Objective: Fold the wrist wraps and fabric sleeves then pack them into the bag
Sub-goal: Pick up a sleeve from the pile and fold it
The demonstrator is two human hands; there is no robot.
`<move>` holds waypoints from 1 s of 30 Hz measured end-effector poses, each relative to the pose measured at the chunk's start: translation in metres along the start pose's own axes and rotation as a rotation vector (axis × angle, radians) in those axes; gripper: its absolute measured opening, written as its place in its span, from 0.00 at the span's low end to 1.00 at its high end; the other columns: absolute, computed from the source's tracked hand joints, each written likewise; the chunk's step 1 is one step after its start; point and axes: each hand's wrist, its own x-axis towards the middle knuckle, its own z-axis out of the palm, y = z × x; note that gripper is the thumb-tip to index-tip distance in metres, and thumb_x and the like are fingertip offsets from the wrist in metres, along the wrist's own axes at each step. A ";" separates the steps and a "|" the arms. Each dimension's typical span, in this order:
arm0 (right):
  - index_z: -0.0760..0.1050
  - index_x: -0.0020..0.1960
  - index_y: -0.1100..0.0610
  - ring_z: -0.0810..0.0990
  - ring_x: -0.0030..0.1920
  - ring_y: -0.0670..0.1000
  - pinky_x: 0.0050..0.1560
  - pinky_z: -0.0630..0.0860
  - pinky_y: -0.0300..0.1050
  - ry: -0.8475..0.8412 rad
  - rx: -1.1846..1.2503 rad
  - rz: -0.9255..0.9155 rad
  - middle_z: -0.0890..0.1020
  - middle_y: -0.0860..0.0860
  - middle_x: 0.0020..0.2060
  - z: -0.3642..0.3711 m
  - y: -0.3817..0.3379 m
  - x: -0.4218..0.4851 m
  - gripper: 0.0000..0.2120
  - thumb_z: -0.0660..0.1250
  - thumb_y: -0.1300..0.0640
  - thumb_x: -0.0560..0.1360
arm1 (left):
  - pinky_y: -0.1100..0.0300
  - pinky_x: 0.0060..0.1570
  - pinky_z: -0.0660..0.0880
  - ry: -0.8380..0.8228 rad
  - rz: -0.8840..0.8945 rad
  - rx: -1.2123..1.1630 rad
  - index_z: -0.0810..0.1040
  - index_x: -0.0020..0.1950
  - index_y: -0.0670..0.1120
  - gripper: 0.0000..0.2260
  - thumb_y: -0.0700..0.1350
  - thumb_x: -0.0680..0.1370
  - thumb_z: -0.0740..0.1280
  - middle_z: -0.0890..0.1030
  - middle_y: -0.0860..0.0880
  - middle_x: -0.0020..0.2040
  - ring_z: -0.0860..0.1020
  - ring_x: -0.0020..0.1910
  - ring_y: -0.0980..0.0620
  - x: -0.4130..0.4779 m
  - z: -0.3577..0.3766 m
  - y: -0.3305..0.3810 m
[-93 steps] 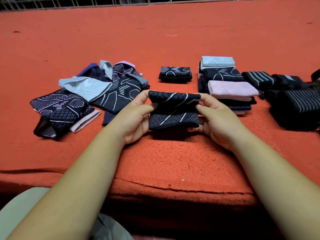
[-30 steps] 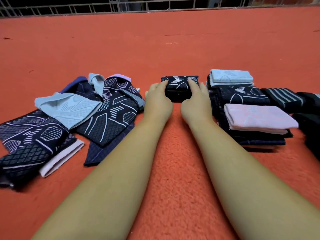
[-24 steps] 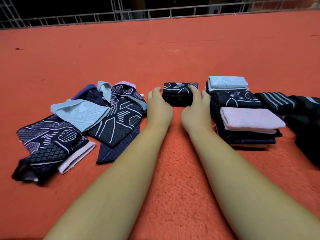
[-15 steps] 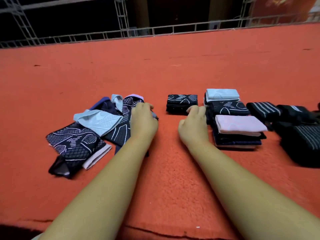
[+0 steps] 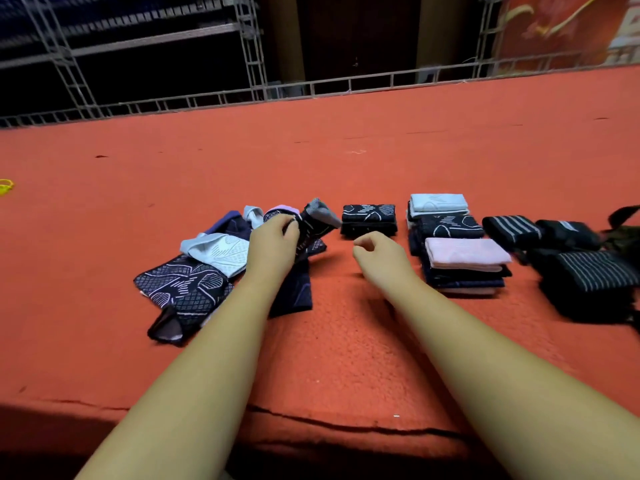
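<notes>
Head view: we are gripping a patterned sleeve (image 5: 313, 225) with the left hand (image 5: 273, 249).
Right hand (image 5: 381, 256): hovering, loosely curled, holding nothing, just right of it.

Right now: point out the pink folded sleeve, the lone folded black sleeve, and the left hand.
pink folded sleeve (image 5: 465, 252), head view, middle of its top face.
lone folded black sleeve (image 5: 369, 213), head view, patterned top.
left hand (image 5: 273, 245), head view, back of hand.

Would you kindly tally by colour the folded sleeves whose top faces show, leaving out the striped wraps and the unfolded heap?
Black patterned sleeves: 2
Light blue sleeve: 1
Pink sleeve: 1
Total: 4
Pieces buried lower in the stacks cannot be counted.
</notes>
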 end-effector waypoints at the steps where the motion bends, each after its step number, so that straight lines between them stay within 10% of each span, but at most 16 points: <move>1: 0.82 0.61 0.51 0.82 0.59 0.48 0.62 0.73 0.41 -0.004 0.097 0.036 0.84 0.45 0.57 -0.004 -0.006 -0.001 0.12 0.69 0.49 0.80 | 0.55 0.53 0.75 -0.034 -0.016 -0.121 0.85 0.55 0.51 0.09 0.45 0.83 0.65 0.87 0.51 0.52 0.82 0.55 0.48 -0.002 -0.007 0.008; 4: 0.82 0.56 0.50 0.86 0.58 0.56 0.65 0.81 0.60 -0.053 0.359 0.080 0.87 0.50 0.56 -0.017 -0.018 -0.007 0.25 0.68 0.32 0.72 | 0.55 0.58 0.81 -0.151 -0.167 -0.627 0.86 0.60 0.51 0.11 0.42 0.83 0.66 0.88 0.53 0.54 0.86 0.56 0.53 -0.012 -0.021 0.030; 9: 0.86 0.57 0.56 0.88 0.57 0.56 0.67 0.79 0.63 -0.067 0.723 0.044 0.90 0.52 0.52 -0.033 -0.036 -0.021 0.22 0.76 0.42 0.71 | 0.58 0.48 0.82 -0.368 -0.326 -0.999 0.82 0.64 0.41 0.10 0.38 0.84 0.66 0.88 0.45 0.52 0.86 0.50 0.49 -0.038 -0.032 0.052; 16: 0.86 0.53 0.57 0.89 0.52 0.55 0.58 0.83 0.54 -0.040 0.573 0.030 0.90 0.51 0.46 -0.062 -0.032 -0.050 0.10 0.74 0.51 0.80 | 0.54 0.40 0.82 -0.307 -0.228 -0.871 0.76 0.63 0.50 0.17 0.37 0.78 0.76 0.82 0.44 0.54 0.84 0.46 0.48 -0.062 -0.018 0.054; 23: 0.85 0.57 0.59 0.88 0.39 0.49 0.34 0.80 0.38 -0.092 0.643 0.102 0.90 0.53 0.43 -0.089 -0.011 -0.066 0.08 0.72 0.56 0.82 | 0.58 0.43 0.82 -0.257 -0.117 -0.810 0.82 0.52 0.45 0.02 0.39 0.83 0.70 0.81 0.44 0.50 0.84 0.50 0.50 -0.075 0.014 0.062; 30: 0.85 0.57 0.60 0.88 0.39 0.53 0.38 0.84 0.42 -0.245 0.549 0.188 0.90 0.57 0.45 -0.106 0.006 -0.069 0.12 0.75 0.52 0.79 | 0.54 0.44 0.82 -0.304 -0.283 -1.026 0.77 0.50 0.44 0.10 0.36 0.87 0.60 0.82 0.45 0.42 0.81 0.41 0.50 -0.062 0.031 0.063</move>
